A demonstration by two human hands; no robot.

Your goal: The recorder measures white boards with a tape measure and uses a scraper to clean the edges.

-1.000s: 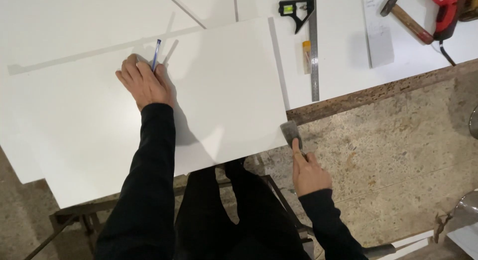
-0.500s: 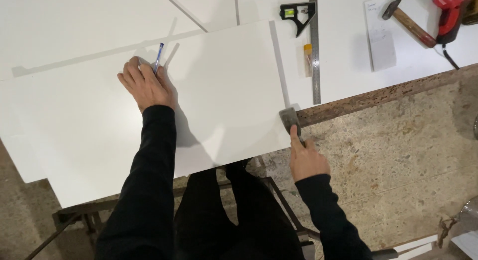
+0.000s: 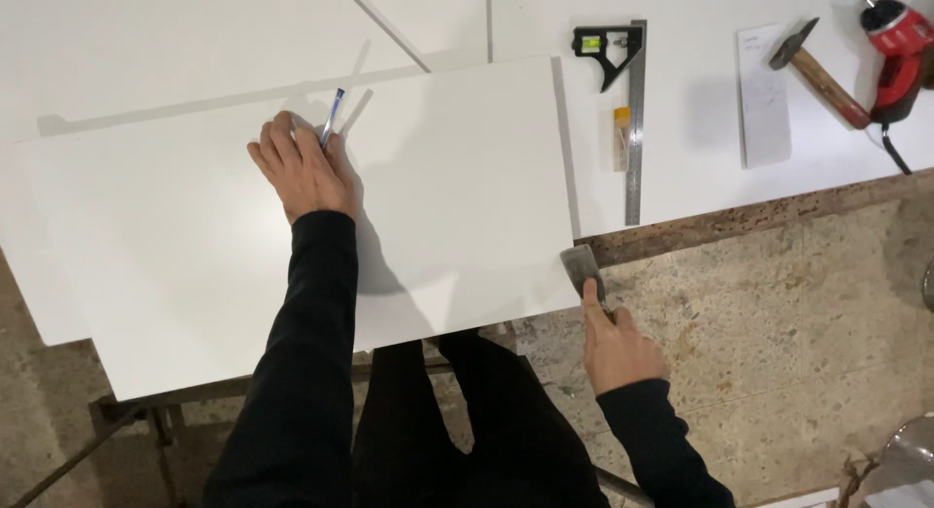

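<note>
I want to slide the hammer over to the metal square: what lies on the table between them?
In the head view, only a white sheet of paper lies between the hammer and the metal square; otherwise, bare white table.

A blue-and-white pen (image 3: 332, 116) is showing beside the left hand's fingers (image 3: 282, 143) on the plain white board (image 3: 195, 245); a grey metal scraper blade (image 3: 582, 269) is gleaming beyond the right hand's fingers (image 3: 594, 308)
</note>
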